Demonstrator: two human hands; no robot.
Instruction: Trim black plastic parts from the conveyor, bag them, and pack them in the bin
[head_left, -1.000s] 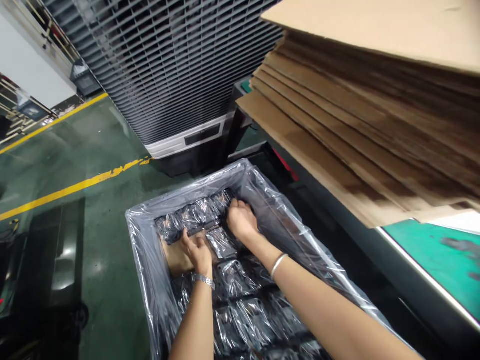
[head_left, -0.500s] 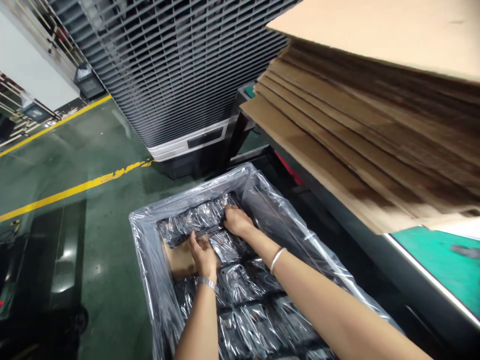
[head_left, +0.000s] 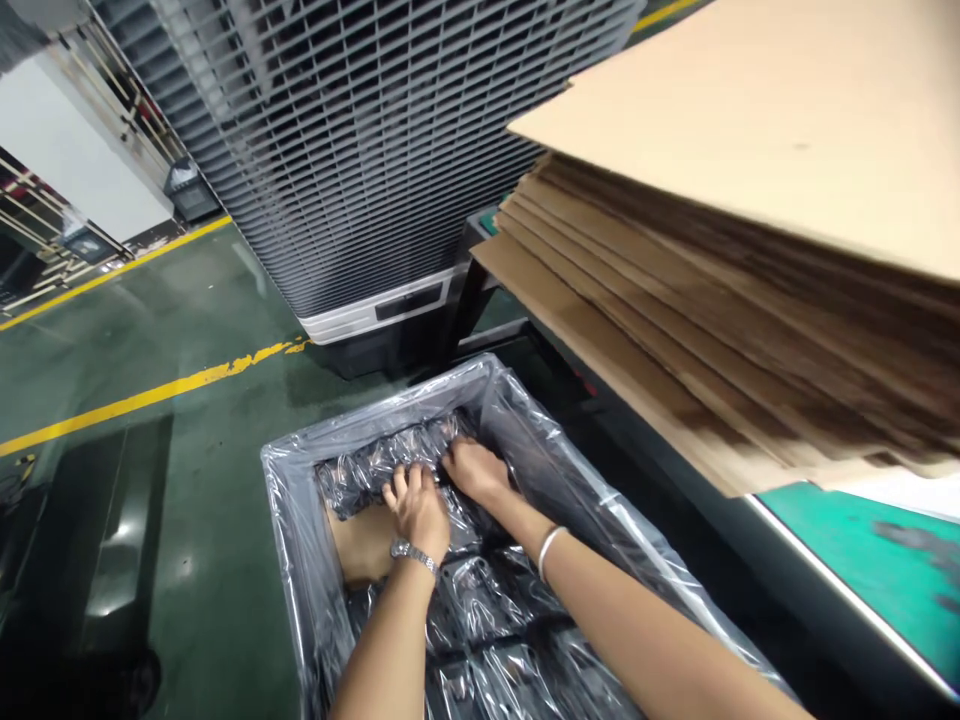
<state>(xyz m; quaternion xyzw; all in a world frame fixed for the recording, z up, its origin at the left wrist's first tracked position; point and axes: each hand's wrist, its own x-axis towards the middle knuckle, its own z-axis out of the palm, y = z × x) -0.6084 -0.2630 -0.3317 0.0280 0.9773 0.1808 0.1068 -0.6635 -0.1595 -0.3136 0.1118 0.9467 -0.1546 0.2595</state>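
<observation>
A grey bin (head_left: 289, 540) lined with clear plastic holds rows of dark parts in shiny clear wrap (head_left: 480, 597). My left hand (head_left: 421, 512) lies on the near edge of the far row, fingers spread, palm down. Beside it, my right hand (head_left: 474, 470) is closed at the right end of that row, its fingertips hidden among the wrapped parts; what they hold cannot be made out. A piece of brown cardboard (head_left: 364, 545) shows below the far row, left of my left hand.
Stacked cardboard sheets (head_left: 675, 290) overhang the right side above a green-topped table (head_left: 862, 540). A large grey louvred unit (head_left: 360, 150) stands beyond the bin. Yellow lines (head_left: 150, 400) cross the green floor at left.
My left hand has shifted right and its fingers have spread over the row's edge. My right hand stays at the row's right end. The whole view has shifted slightly.
</observation>
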